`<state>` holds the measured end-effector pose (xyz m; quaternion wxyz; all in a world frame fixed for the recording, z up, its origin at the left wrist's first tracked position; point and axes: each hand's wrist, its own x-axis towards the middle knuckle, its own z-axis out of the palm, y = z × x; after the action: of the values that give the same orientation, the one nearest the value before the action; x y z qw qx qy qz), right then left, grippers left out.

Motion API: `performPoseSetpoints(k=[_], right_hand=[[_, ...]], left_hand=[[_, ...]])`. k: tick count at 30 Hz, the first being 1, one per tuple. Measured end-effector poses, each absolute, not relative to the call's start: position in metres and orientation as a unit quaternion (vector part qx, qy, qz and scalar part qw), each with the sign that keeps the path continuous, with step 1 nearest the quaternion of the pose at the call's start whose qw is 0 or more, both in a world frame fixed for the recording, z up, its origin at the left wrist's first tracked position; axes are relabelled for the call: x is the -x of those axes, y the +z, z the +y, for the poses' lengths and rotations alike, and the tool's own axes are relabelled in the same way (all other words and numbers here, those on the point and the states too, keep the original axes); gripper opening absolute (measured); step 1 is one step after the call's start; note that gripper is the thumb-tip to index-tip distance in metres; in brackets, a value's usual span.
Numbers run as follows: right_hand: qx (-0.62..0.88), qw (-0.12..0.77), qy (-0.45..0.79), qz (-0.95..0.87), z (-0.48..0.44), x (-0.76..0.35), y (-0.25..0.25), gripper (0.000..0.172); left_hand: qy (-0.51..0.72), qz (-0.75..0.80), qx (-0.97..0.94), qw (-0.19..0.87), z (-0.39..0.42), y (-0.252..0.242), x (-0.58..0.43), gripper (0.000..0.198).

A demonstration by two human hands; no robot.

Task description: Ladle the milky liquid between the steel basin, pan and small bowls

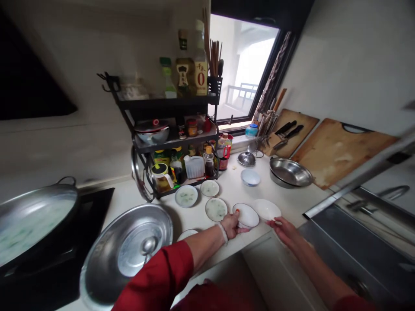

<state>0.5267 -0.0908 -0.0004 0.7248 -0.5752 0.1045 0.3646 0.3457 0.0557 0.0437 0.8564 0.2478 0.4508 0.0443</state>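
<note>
My left hand (231, 225) is closed on the rim of a white bowl (248, 214) with a dark edge, thumb inside and fingers beneath. Just to its right, my right hand (284, 231) pinches the near rim of another white bowl (266, 209). Both bowls look bare inside and sit at or just above the counter. Left of them are bowls of pale soup with green bits: one bowl (216, 209) close to my left hand, a smaller bowl (209, 188) behind it, and a third bowl (186, 196) further left. My left forearm partly hides another bowl (187, 233).
A large metal basin (126, 224) holding a ladle (148, 245) stands left, beside a wok (35, 220) of soup on the stove. Behind is a black rack (171, 101) of bottles. A blue-white bowl (250, 177), steel pan (292, 171) and sink (340, 242) lie right.
</note>
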Motion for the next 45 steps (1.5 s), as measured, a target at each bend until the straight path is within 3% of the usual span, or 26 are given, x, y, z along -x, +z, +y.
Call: performPoseSetpoints(k=[7,13,16,18,22,28,34,38,45], right_hand=[[0.582,0.735,0.334,0.092,-0.081,-0.553,-0.023,0.023],[0.581,0.744,0.313,0.107,-0.088,-0.553,-0.023,0.018],[0.594,0.707,0.367,0.106,-0.099,-0.520,-0.021,0.016],[0.591,0.661,0.462,0.032,-0.100,-0.485,-0.017,0.026],[0.503,0.619,0.603,-0.026,-0.071,-0.418,-0.007,0.044],[0.402,0.628,0.666,0.008,-0.003,-0.400,-0.011,0.049],[0.401,0.598,0.694,0.005,0.015,-0.406,-0.017,0.044],[0.412,0.589,0.695,0.001,0.017,-0.402,-0.015,0.030],[0.445,0.579,0.683,0.001,0.028,-0.400,-0.015,0.027]], left_hand=[[0.082,0.510,-0.257,0.817,0.046,0.017,-0.394,0.037],[0.085,0.515,-0.255,0.813,0.037,0.025,-0.392,0.030],[0.049,0.494,-0.220,0.839,0.028,0.043,-0.346,0.031],[0.009,0.414,-0.172,0.894,0.025,0.055,-0.297,0.034],[0.082,0.436,-0.077,0.893,0.025,0.067,-0.187,0.030],[0.175,0.530,0.084,0.825,0.010,0.047,-0.094,0.019],[0.316,0.485,0.018,0.815,0.010,0.017,-0.107,0.063],[0.329,0.441,0.015,0.835,0.021,-0.002,-0.116,0.071],[0.337,0.427,-0.013,0.839,0.026,-0.019,-0.115,0.074]])
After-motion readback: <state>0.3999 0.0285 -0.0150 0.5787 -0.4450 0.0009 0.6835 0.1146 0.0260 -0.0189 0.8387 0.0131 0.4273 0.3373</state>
